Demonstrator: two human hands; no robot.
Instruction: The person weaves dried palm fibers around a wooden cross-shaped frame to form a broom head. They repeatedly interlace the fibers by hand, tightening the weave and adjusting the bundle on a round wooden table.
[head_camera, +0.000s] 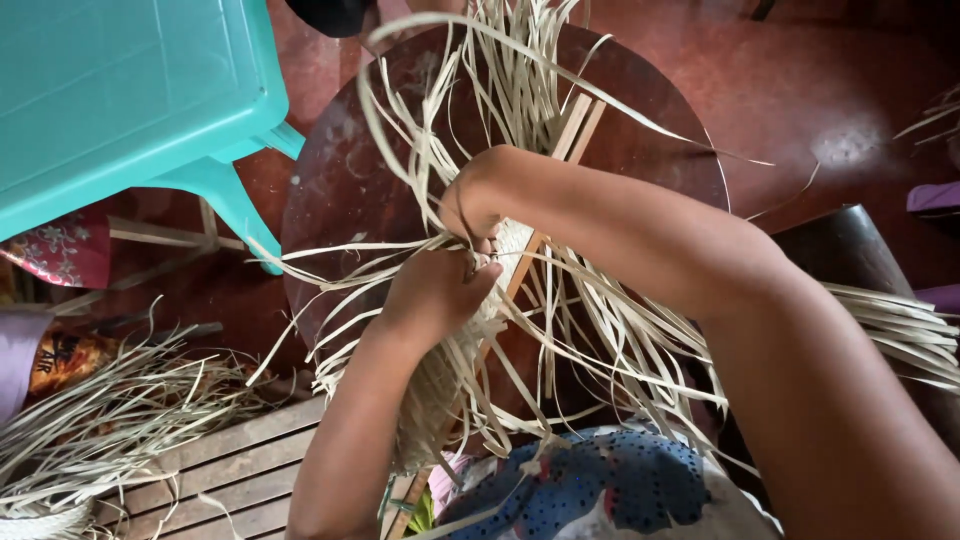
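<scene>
A half-woven mat of pale straw strips lies on a wooden frame over a round dark brown table. Loose strip ends fan out from it on all sides. My left hand rests on the woven part with its fingers pinched on strips. My right hand comes in from the right, bent at the wrist, and grips strips just above the left hand. The two hands touch at the weave's edge. The fingertips are partly hidden among the strips.
A turquoise plastic stool stands at the upper left. A heap of loose straw strips lies at the lower left on wooden slats. A blue patterned cloth covers my lap. More strips trail off to the right.
</scene>
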